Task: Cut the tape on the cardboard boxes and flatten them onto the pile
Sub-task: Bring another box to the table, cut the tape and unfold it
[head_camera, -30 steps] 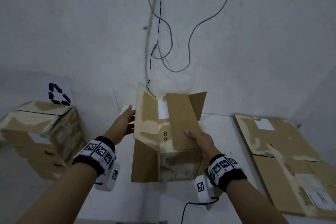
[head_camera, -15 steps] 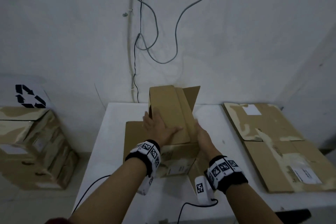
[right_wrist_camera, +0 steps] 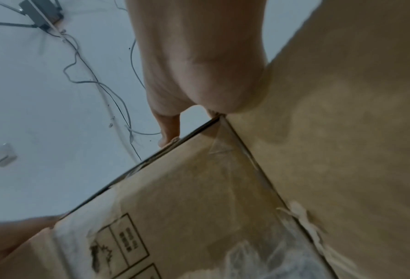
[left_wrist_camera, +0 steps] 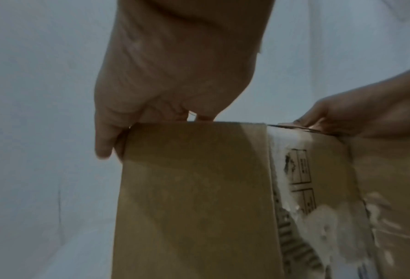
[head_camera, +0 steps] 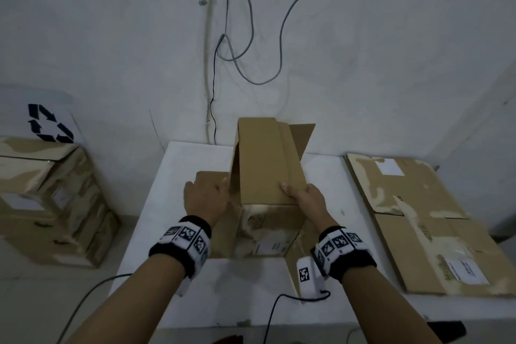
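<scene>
Head view showed left hand (head_camera: 205, 198) and right hand (head_camera: 305, 198) gripping the box (head_camera: 268, 165) mid-frame, fingers seemingly curled over its edges; uneven pressing might tear it

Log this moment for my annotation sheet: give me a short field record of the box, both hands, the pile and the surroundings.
box in work: opened cardboard box on the white table, flaps up, not yet flat
left hand: grips the box's left flap edge
right hand: holds the near edge of the top panel
flattened pile: on the table, right of the box
waiting boxes: stacked left of the table
wall: loose cables hang above
</scene>
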Action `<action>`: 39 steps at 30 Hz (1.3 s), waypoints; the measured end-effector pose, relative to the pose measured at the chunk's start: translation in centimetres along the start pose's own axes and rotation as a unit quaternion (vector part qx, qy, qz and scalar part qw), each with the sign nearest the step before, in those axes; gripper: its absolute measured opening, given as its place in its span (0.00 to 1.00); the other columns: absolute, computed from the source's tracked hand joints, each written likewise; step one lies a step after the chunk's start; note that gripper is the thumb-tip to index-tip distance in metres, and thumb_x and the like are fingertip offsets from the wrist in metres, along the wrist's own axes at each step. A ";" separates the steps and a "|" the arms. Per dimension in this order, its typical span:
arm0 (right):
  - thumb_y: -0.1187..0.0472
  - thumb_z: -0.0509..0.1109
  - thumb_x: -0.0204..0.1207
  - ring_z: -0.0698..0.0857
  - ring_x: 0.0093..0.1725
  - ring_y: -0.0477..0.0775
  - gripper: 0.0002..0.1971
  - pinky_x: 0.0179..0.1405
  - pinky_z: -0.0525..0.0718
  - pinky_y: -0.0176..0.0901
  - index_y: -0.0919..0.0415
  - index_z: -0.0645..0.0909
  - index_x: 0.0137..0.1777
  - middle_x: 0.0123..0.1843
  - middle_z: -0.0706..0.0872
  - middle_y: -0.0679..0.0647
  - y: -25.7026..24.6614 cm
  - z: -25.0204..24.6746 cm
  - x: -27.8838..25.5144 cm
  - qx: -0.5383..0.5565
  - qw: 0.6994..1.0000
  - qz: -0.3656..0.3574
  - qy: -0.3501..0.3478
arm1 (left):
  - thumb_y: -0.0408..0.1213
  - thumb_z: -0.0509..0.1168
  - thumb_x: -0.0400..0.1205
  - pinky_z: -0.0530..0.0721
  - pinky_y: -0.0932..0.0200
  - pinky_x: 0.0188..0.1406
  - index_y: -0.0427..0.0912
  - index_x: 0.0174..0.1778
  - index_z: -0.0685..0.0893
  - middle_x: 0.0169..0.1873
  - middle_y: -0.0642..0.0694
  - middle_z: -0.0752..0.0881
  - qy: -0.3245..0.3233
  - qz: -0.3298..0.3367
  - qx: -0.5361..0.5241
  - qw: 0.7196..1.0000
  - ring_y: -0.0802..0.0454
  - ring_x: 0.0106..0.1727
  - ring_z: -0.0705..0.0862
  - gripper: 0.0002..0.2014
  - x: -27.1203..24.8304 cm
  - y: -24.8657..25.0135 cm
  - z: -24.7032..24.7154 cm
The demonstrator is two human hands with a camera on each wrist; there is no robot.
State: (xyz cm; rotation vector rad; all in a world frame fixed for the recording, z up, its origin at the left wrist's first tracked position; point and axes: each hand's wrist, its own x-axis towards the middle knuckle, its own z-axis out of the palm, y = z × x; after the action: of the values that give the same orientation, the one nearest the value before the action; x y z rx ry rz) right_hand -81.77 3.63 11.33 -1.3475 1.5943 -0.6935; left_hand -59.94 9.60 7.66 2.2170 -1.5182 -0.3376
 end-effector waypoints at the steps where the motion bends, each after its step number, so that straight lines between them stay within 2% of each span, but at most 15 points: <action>1: 0.46 0.76 0.76 0.79 0.67 0.60 0.33 0.64 0.75 0.43 0.66 0.73 0.73 0.68 0.80 0.54 -0.3 0.2 0.2 0.000 1.000 -0.003 0.000 | 0.48 0.32 0.87 0.71 0.42 0.61 0.35 0.66 0.80 0.57 0.32 0.84 -0.015 -0.033 0.044 0.998 0.34 0.58 0.80 0.34 -0.5 -0.7 -0.2; 4: 0.45 0.77 0.73 0.80 0.61 0.58 0.34 0.62 0.78 0.45 0.66 0.75 0.71 0.65 0.82 0.56 -1.2 1.0 1.0 0.004 1.000 -0.002 0.001 | 0.57 0.35 0.87 0.53 0.39 0.79 0.37 0.53 0.86 0.55 0.39 0.87 -0.085 -0.100 0.106 0.986 0.42 0.62 0.82 0.36 -1.9 -0.7 -1.4; 6: 0.45 0.78 0.73 0.80 0.58 0.57 0.34 0.59 0.78 0.44 0.67 0.75 0.71 0.62 0.82 0.57 -1.6 1.2 1.4 0.007 1.000 0.002 -0.002 | 0.57 0.35 0.87 0.47 0.36 0.81 0.39 0.60 0.84 0.60 0.39 0.85 -0.119 -0.109 0.077 0.984 0.42 0.67 0.79 0.35 -2.9 0.4 -1.4; 9: 0.47 0.77 0.74 0.80 0.55 0.56 0.32 0.55 0.77 0.43 0.67 0.76 0.70 0.60 0.83 0.58 -1.5 1.0 1.7 0.005 1.000 -0.003 -0.007 | 0.61 0.35 0.86 0.73 0.50 0.68 0.36 0.75 0.73 0.68 0.33 0.79 -0.235 -0.141 -0.162 0.948 0.39 0.65 0.80 0.38 -2.8 2.3 -2.2; 10: 0.47 0.77 0.74 0.80 0.55 0.56 0.31 0.56 0.77 0.43 0.67 0.77 0.70 0.60 0.83 0.58 -1.3 1.0 1.8 0.001 1.000 -0.007 -0.009 | 0.64 0.36 0.85 0.75 0.53 0.64 0.35 0.77 0.70 0.70 0.33 0.77 -0.268 -0.150 -0.225 0.925 0.38 0.65 0.80 0.40 -1.9 2.9 -2.5; 13: 0.46 0.77 0.74 0.81 0.57 0.57 0.33 0.58 0.78 0.45 0.67 0.76 0.71 0.63 0.84 0.58 -0.9 0.9 1.4 -0.001 1.000 -0.013 -0.009 | 0.78 0.41 0.73 0.70 0.43 0.76 0.34 0.80 0.65 0.68 0.34 0.78 -0.305 -0.160 -0.382 0.858 0.36 0.68 0.77 0.54 1.3 4.5 -3.6; 18: 0.46 0.76 0.75 0.80 0.57 0.55 0.33 0.59 0.79 0.47 0.65 0.73 0.74 0.63 0.82 0.57 -0.3 0.6 1.3 0.002 1.000 -0.012 -0.005 | 0.66 0.37 0.84 0.73 0.50 0.71 0.33 0.79 0.66 0.76 0.35 0.72 -0.282 -0.206 -0.518 0.781 0.39 0.75 0.72 0.42 6.4 6.1 -4.5; 20: 0.45 0.76 0.75 0.81 0.61 0.57 0.35 0.65 0.79 0.50 0.65 0.72 0.74 0.67 0.82 0.58 0.0 0.6 1.8 -0.006 1.000 -0.009 -0.010 | 0.62 0.37 0.86 0.80 0.59 0.56 0.36 0.72 0.73 0.64 0.37 0.82 -0.253 -0.193 -0.551 0.772 0.42 0.63 0.81 0.36 7.9 6.5 -4.7; 22: 0.45 0.76 0.74 0.81 0.64 0.59 0.35 0.66 0.79 0.50 0.65 0.72 0.75 0.69 0.82 0.59 0.1 0.5 2.2 -0.006 1.000 -0.009 -0.014 | 0.59 0.40 0.88 0.79 0.60 0.45 0.40 0.62 0.77 0.51 0.43 0.82 -0.204 -0.206 -0.555 0.780 0.48 0.49 0.81 0.30 9.6 6.4 -4.3; 27: 0.44 0.77 0.73 0.80 0.65 0.58 0.36 0.65 0.79 0.48 0.64 0.71 0.74 0.67 0.81 0.56 -0.2 0.7 4.1 -0.012 1.000 0.007 -0.020 | 0.67 0.55 0.78 0.63 0.46 0.77 0.45 0.82 0.60 0.79 0.45 0.66 -0.065 -0.206 -0.559 0.801 0.43 0.79 0.66 0.41 13.3 5.1 -3.7; 31: 0.44 0.77 0.73 0.81 0.63 0.56 0.37 0.63 0.79 0.46 0.65 0.71 0.75 0.67 0.81 0.55 -1.0 1.0 6.6 -0.003 0.998 0.018 -0.052 | 0.54 0.56 0.86 0.75 0.55 0.62 0.44 0.76 0.63 0.69 0.56 0.70 -0.210 -0.145 -0.467 0.846 0.51 0.68 0.71 0.26 13.1 5.8 -2.8; 33: 0.42 0.76 0.73 0.80 0.63 0.57 0.38 0.64 0.79 0.46 0.67 0.70 0.75 0.65 0.80 0.56 -1.5 1.6 8.4 -0.022 0.998 0.007 -0.055 | 0.60 0.60 0.81 0.68 0.47 0.76 0.40 0.84 0.41 0.82 0.43 0.58 -0.280 -0.129 -0.369 0.877 0.41 0.79 0.63 0.47 12.5 5.7 -0.5; 35: 0.29 0.74 0.66 0.78 0.70 0.61 0.51 0.71 0.77 0.52 0.66 0.66 0.79 0.74 0.77 0.59 -1.9 2.5 10.1 -0.071 0.996 -0.007 -0.046 | 0.72 0.62 0.71 0.57 0.42 0.80 0.41 0.81 0.27 0.84 0.36 0.44 -0.299 -0.108 -0.251 0.914 0.36 0.83 0.52 0.62 12.0 5.0 1.7; 37: 0.21 0.69 0.59 0.74 0.76 0.62 0.60 0.76 0.73 0.57 0.57 0.58 0.84 0.81 0.71 0.58 -1.4 3.7 11.8 -0.106 0.993 -0.017 -0.054 | 0.78 0.65 0.61 0.57 0.43 0.79 0.40 0.82 0.31 0.83 0.35 0.47 -0.283 -0.075 -0.142 0.946 0.36 0.83 0.53 0.70 11.1 4.3 2.8; 39: 0.23 0.65 0.68 0.70 0.79 0.62 0.53 0.78 0.68 0.57 0.48 0.49 0.87 0.84 0.65 0.55 -0.9 4.8 12.6 -0.151 0.985 -0.029 -0.074 | 0.74 0.69 0.62 0.60 0.44 0.77 0.36 0.84 0.41 0.80 0.35 0.54 -0.235 -0.031 -0.064 0.969 0.36 0.80 0.58 0.68 10.9 3.7 3.9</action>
State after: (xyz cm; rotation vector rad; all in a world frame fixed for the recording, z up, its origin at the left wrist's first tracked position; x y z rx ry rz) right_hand -77.01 -8.07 6.47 -1.6315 1.5895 -0.3843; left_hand -60.65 -2.45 6.45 2.1816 -1.5961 -1.0116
